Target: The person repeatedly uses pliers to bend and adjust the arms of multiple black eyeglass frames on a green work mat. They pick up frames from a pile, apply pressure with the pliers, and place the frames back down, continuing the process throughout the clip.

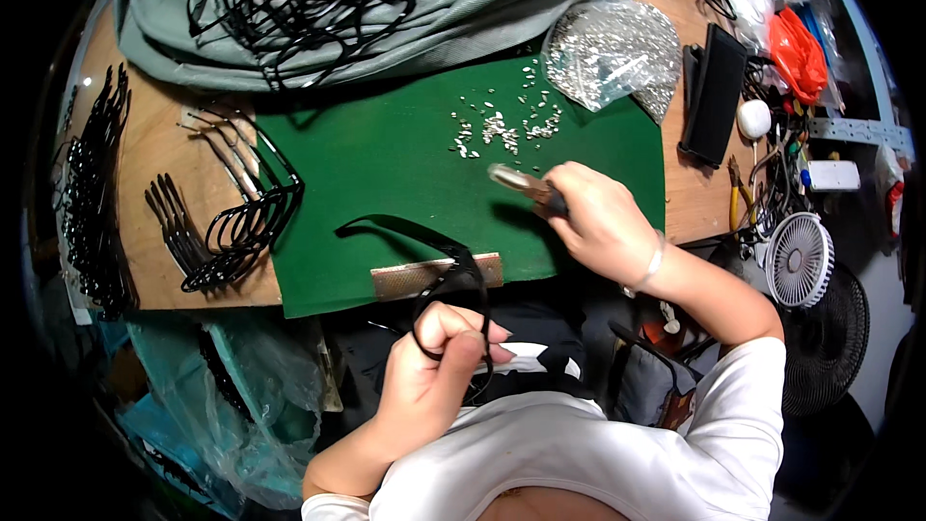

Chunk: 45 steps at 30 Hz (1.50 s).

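My left hand [434, 362] is closed around a black strap [455, 275] near the table's front edge. The strap forms a loop above and below my fingers, and its flat, tapering end stretches left over the green mat [357, 145]. In my right hand [598, 217], above the right side of the mat, is a pair of pliers [516, 180] with a silvery head, pointing left. Their grips are mostly hidden in my palm. Beyond the pliers, small silver metal pieces [500, 133] lie scattered. A ridged, brownish strip [410, 280] lies along the mat's front edge, partly behind the strap.
Black looped straps [241, 232] are stacked at left beside a dark bundle [96, 193]. More tangled black straps [309, 0] lie on grey cloth [174, 29] at the back. A bag of silver pieces [612, 53], a black stand [714, 96] and a white fan [800, 259] are at right.
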Each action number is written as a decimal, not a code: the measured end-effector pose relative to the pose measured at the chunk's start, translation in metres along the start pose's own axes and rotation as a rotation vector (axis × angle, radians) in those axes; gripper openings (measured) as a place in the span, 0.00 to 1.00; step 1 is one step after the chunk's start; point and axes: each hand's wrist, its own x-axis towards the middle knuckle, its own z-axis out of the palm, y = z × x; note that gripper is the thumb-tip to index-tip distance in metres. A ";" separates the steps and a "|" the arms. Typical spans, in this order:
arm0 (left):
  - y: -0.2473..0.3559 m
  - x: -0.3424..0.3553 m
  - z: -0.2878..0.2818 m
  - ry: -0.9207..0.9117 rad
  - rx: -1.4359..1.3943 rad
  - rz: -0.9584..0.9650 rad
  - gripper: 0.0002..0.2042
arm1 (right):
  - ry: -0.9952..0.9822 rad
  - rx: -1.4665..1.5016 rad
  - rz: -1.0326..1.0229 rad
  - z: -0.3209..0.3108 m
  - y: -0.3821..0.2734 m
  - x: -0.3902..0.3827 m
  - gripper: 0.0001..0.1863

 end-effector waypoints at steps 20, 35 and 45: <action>0.006 0.007 0.016 -0.034 -0.022 0.055 0.25 | -0.309 1.594 0.571 -0.023 -0.064 -0.006 0.09; 0.036 -0.014 -0.003 -0.169 -0.231 -0.186 0.24 | -0.654 0.852 0.213 -0.046 -0.042 -0.026 0.14; 0.031 -0.015 -0.002 -0.127 -0.051 -0.201 0.22 | -0.832 0.530 0.079 -0.059 -0.055 -0.012 0.14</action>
